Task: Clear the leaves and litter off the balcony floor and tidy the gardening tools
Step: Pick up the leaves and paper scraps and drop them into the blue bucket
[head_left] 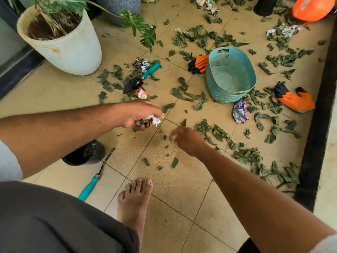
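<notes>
My left hand grips a crumpled paper wad just above the tiled floor. My right hand reaches down toward small dry leaves on the tiles, blurred, fingers pointing left; whether it holds anything I cannot tell. Dry green leaves lie scattered over most of the floor. More crumpled litter lies beside a teal-handled trowel, and a silver-purple wrapper lies near the teal basket. A teal-handled weeder lies by my foot. Two orange-black gloves flank the basket.
A white planter stands at the back left, a grey pot behind it. A small black pot lies under my left arm. An orange object sits at the far right corner. A dark kerb bounds the right side.
</notes>
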`<state>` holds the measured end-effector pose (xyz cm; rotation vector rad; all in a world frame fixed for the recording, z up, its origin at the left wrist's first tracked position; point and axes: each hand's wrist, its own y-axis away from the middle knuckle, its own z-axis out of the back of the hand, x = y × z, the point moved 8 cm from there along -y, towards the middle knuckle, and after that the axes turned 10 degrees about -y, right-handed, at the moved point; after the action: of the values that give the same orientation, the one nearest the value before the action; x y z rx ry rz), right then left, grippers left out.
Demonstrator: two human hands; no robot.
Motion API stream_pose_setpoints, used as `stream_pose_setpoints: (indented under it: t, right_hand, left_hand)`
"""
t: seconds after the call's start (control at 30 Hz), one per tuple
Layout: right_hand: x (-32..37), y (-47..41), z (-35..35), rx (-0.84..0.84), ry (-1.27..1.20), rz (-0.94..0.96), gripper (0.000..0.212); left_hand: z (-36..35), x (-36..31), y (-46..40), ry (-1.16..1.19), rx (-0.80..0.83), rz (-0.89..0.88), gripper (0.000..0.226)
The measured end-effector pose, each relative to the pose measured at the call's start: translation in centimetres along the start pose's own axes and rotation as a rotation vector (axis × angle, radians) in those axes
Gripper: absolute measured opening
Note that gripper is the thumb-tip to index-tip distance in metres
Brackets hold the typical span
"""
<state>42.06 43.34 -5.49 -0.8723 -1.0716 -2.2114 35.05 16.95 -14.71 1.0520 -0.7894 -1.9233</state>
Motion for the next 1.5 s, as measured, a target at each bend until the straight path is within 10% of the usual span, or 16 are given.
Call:
stream_pose_setpoints:
  t: [0.2, 0.33, 0.47, 0.73, 1.17, 1.33, 1.5]
  right_hand:
    - [-7.1, 2.5, -10.1, 0.488, -0.088, -0.41, 0.02]
    - [-6.1, -0.2, -10.9, 0.313, -0.708, -0.537, 0.018]
    - [-4.4, -2.9, -6.8, -0.15, -0.923, -0.277, 0.036]
    - [-0.3, -0.3, -18.1, 0.425, -0.76, -0.386, 0.031]
    - [-5.3, -2.5, -2.7, -0.546, -1.107, -0.225, 0.031]
    - [-9.0, 3.1, 5.2, -1.073, -0.434, -0.32, 0.025]
    - [-13.2, 3.3, 7.3, -0.933, -0.044, -0.472, 0.039]
  left_hand:
    - [18.6, -12.0, -5.0, 0.133, -0.043, -0.037, 0.042]
    - [18.7, -7.0, -5.9, 0.239, -0.007, 0.058, 0.033]
    - [20.0, -4.3, -6.6, 0.336, -0.051, 0.09, 0.03]
    - [22.3, -3.6, -7.5, 0.405, -0.247, 0.075, 0.027]
    - [20.4, -7.9, -12.4, -0.468, -0.321, -0.227, 0.082]
    - [20.7, -11.7, -14.5, -0.635, -0.28, -0.353, 0.069]
    - [19.3, -15.2, -15.7, -0.665, -0.143, -0.408, 0.053]
